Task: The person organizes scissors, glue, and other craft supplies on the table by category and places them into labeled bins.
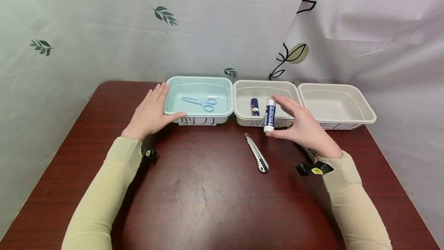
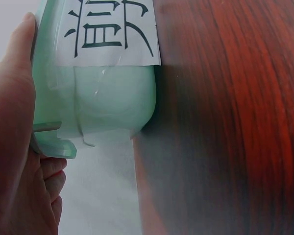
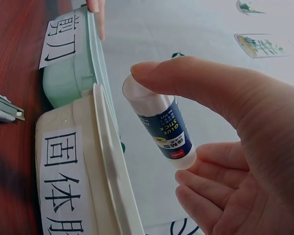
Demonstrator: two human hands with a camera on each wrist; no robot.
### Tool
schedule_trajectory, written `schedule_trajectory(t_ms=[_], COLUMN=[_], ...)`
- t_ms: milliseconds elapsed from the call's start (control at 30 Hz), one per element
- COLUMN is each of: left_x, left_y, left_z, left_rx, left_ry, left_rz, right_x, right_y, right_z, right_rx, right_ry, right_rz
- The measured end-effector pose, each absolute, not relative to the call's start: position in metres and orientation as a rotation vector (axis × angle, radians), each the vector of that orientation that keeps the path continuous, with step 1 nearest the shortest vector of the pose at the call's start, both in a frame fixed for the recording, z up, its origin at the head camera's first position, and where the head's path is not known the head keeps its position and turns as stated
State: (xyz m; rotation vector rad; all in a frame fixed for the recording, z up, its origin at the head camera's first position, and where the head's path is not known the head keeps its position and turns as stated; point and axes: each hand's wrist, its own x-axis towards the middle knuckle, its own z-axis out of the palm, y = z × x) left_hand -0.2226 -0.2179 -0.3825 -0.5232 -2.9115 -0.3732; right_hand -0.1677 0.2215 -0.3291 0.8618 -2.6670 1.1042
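Note:
My right hand pinches a glue stick end to end between thumb and fingers, above the front rim of the middle cream bin. The stick has a navy label and white ends. A second glue stick, with a dark blue cap, lies inside that bin. On the left, my left hand rests with extended fingers on the corner of the light blue bin. Blue scissors lie in the blue bin. A box cutter lies on the table in front of the middle bin.
Another cream bin stands at the right end of the row. Paper labels with characters are on the bin fronts, including the blue bin's label. A dark object is partly hidden under my right wrist. A pale curtain hangs behind the table.

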Motion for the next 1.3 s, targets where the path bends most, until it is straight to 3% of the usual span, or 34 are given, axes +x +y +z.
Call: schedule_trajectory(t_ms=[667, 967, 1300], left_x=[-0.222, -0.222, -0.221], left_y=[-0.218, -0.218, -0.218], left_z=[-0.382, -0.382, -0.381], left_rx=[-0.522, -0.526, -0.52], left_ry=[-2.91, -2.908, -2.911], left_rz=[-0.392, -0.393, -0.393], right_x=[-0.178, -0.164, -0.194], right_y=[0.231, 0.214, 0.236], right_z=[-0.316, -0.279, -0.3], right_rx=[0.832, 0.804, 0.818], right_ry=[-2.616, -2.637, -2.64], right_rz=[1.126, 1.104, 1.049])
